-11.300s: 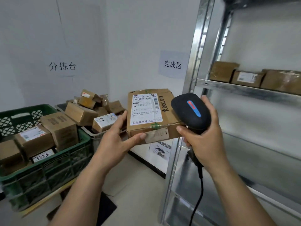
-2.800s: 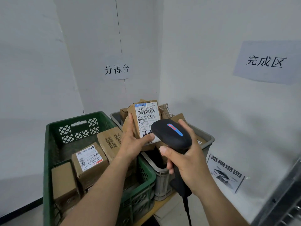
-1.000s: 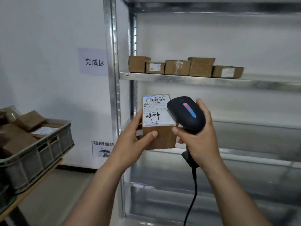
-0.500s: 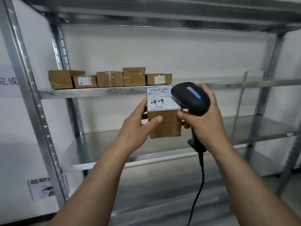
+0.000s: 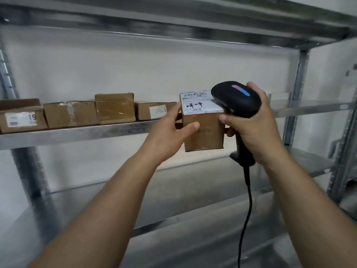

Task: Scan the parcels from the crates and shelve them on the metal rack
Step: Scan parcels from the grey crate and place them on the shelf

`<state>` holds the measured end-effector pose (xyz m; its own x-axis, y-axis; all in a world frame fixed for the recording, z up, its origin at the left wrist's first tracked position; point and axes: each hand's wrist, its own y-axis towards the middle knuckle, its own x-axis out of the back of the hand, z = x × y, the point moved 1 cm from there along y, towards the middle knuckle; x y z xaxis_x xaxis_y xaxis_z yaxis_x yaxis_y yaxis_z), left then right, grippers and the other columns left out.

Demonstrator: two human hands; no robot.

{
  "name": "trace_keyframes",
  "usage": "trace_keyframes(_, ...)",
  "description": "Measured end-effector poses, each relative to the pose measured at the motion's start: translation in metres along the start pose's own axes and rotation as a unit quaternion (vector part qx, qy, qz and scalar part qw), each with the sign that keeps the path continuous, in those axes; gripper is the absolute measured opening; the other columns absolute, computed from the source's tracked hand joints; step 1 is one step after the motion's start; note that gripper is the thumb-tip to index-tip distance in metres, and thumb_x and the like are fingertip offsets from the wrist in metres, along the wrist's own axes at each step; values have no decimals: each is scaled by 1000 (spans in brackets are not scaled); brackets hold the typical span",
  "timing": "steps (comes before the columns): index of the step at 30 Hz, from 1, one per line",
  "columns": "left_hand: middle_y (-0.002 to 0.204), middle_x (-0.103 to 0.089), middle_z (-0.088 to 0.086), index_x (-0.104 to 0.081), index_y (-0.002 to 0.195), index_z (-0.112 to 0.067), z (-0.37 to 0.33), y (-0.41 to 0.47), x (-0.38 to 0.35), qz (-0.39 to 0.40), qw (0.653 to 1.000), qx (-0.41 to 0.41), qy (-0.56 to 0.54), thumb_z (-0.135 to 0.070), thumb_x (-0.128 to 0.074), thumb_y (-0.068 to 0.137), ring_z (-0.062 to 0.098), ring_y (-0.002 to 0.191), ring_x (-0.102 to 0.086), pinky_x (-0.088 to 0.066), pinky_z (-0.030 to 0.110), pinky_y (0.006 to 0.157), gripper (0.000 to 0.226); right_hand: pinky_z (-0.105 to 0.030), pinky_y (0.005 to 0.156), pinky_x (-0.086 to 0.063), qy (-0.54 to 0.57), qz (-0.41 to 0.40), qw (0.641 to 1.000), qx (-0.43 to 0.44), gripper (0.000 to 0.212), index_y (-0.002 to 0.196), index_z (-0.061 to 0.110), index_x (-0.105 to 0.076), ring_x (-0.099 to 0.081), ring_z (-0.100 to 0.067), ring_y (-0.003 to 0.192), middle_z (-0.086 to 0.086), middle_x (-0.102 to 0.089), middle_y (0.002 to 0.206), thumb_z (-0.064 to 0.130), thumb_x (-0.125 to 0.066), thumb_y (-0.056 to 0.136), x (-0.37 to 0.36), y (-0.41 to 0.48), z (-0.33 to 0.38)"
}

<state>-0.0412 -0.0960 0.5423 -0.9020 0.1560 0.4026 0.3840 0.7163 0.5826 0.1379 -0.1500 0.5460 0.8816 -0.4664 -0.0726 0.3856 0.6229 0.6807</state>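
The person faces the rack [image 5: 297,93] with both arms raised to its middle shelf [image 5: 77,134]. The left hand [image 5: 170,132] grips a small brown parcel [image 5: 202,130], thumb pressed flat on the near face and fingers curled round its left side and back. The parcel is upright and in the air, in front of the shelf's front edge and just right of the row already there. A white label [image 5: 199,105] with a barcode and handwritten black characters covers its upper part. The right hand [image 5: 255,128] is wrapped round the handle of a black scanner [image 5: 235,97]. The scanner's rounded head overlaps the parcel's top right corner and part of the label, with a blue and red strip on top. One right finger shows just beside the parcel's right side; I cannot tell whether it touches. A black cable [image 5: 247,209] hangs from the handle's base down past the lower shelf [image 5: 193,190]. Along the left half of the middle shelf sit the boxes: one with a white label at the left end [image 5: 21,118], a taped one beside it [image 5: 69,114], a taller taped one [image 5: 115,108], then a flat one with a white sticker [image 5: 152,111] nearest the left hand. They stand side by side, close to the front edge.
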Motion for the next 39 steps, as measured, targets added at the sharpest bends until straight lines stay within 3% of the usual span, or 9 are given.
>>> trace_keyframes(5,118,-64,-12,-46,134,-39,6,51,-20,-10,1000,12,24,-46,-61,72,10,109,-60,-50,44,94,65,-20,50,-49,-7,6,1000,-2,88,149,20,-28,-59,-8,63,-5,-59,116,-8,-72,79,12,46,-18)
trace_keyframes(12,114,-61,-8,-45,136,-32,7,116,-36,-39,992,47,114,-32,-65,88,14,109,-58,-51,42,92,53,-24,57,-57,15,51,998,-22,84,149,19,-30,-63,-10,85,2,-54,120,-4,-72,80,19,118,-53)
trace_keyframes(15,124,-57,-3,-38,143,-26,8,139,-42,-46,976,70,201,-34,-62,90,16,110,-55,-49,41,96,59,-27,59,-59,24,76,996,-42,86,150,19,-28,-62,-10,81,6,-56,111,-5,-72,80,17,148,-73)
trace_keyframes(21,135,-55,1,-34,144,-30,23,173,-45,-54,895,100,431,-52,-49,92,25,122,-46,-36,41,103,58,-23,49,-52,43,132,987,-86,78,146,16,-33,-57,-16,65,-3,-63,101,-3,-70,81,3,189,-112)
trace_keyframes(24,136,-53,-2,-32,144,-33,25,185,-41,-43,858,118,497,-56,-43,93,24,126,-39,-27,39,100,57,-23,47,-49,31,157,983,-91,67,138,13,-42,-55,-18,58,-7,-62,107,-2,-70,79,-5,207,-119)
trace_keyframes(27,141,-48,-6,-29,145,-36,27,192,-34,-28,854,152,497,-55,-49,91,23,131,-36,-26,40,104,60,-23,44,-47,21,181,978,-103,59,130,14,-46,-52,-19,52,-12,-60,115,-4,-67,77,-15,219,-123)
trace_keyframes(31,145,-44,-5,-27,147,-34,35,198,-27,-35,862,175,475,-45,-55,91,24,132,-37,-27,42,108,63,-23,42,-46,-7,192,974,-123,69,139,14,-40,-49,-14,37,-11,-59,115,-5,-66,78,-33,230,-127)
trace_keyframes(34,144,-45,-1,-29,146,-31,49,204,-21,-49,876,179,446,-38,-59,90,25,130,-40,-31,43,109,64,-25,44,-46,-32,186,973,-132,74,143,14,-32,-51,-18,43,-11,-59,107,-6,-63,79,-46,233,-127)
trace_keyframes(39,141,-47,2,-32,145,-25,60,210,-14,-57,903,185,384,-28,-63,89,22,125,-45,-35,29,98,64,-30,51,-48,-62,187,970,-141,79,147,17,-24,-55,-21,50,-13,-58,115,-4,-60,79,-60,234,-124)
